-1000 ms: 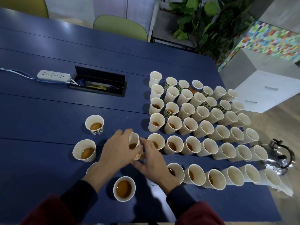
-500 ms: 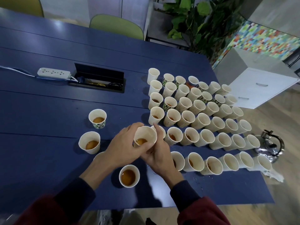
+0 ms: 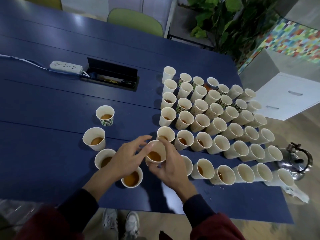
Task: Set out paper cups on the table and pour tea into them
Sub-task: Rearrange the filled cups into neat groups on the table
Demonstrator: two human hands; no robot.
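Blue table (image 3: 52,104); tea cup (image 3: 155,154) between right hand (image 3: 170,168), left hand (image 3: 129,157)

I see right hand (image 3: 170,168) wrapped around paper cup (image 3: 155,154) holding tea, cup raised above blue table (image 3: 52,104). Left hand (image 3: 129,157) beside it, fingers spread, thumb at rim. Four filled cups (image 3: 105,115) stand left; cup rows (image 3: 216,122) right. Kettle (image 3: 297,161) at table's right edge.
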